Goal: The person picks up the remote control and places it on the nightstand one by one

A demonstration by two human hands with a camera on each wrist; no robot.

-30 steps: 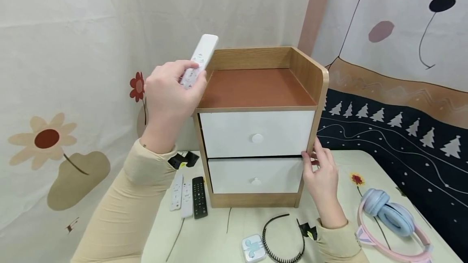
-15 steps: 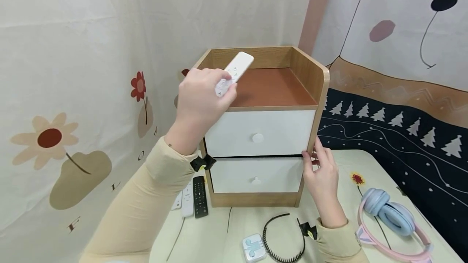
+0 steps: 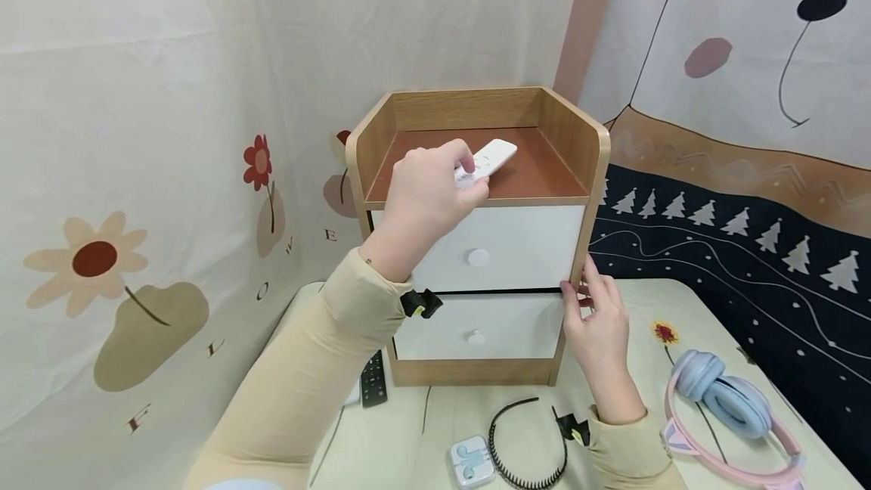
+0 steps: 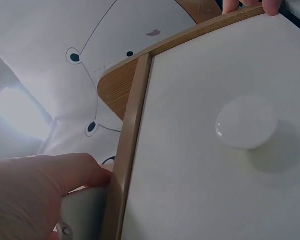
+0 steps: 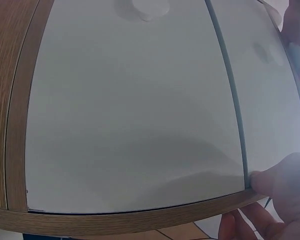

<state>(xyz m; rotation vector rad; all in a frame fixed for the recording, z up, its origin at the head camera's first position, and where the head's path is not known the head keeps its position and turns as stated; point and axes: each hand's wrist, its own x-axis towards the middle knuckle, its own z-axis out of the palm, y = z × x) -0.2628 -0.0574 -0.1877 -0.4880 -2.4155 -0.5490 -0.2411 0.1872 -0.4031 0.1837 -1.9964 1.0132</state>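
My left hand (image 3: 432,191) holds a white remote control (image 3: 497,157) between thumb and fingers, low over the brown top shelf of a small wooden drawer cabinet (image 3: 469,373). In the left wrist view the remote (image 4: 82,212) shows partly behind the thumb, beside the cabinet's top front edge. The cabinet has two white drawers with round knobs, both pushed in; my left forearm covers part of their left side. My right hand (image 3: 599,331) grips the cabinet's right edge level with the gap between the drawers, thumb on the front and fingers round the side.
On the table, a black remote (image 3: 373,380) lies left of the cabinet, partly behind my left sleeve. In front are boxed earphones (image 3: 472,462) and a black toothed headband (image 3: 500,467). Pink and blue headphones (image 3: 738,407) lie at right. Printed cloth hangs behind.
My left hand has moved right and down with the white remote, from beside the cabinet's upper left to over its top shelf. The right hand has stayed at the cabinet's edge.
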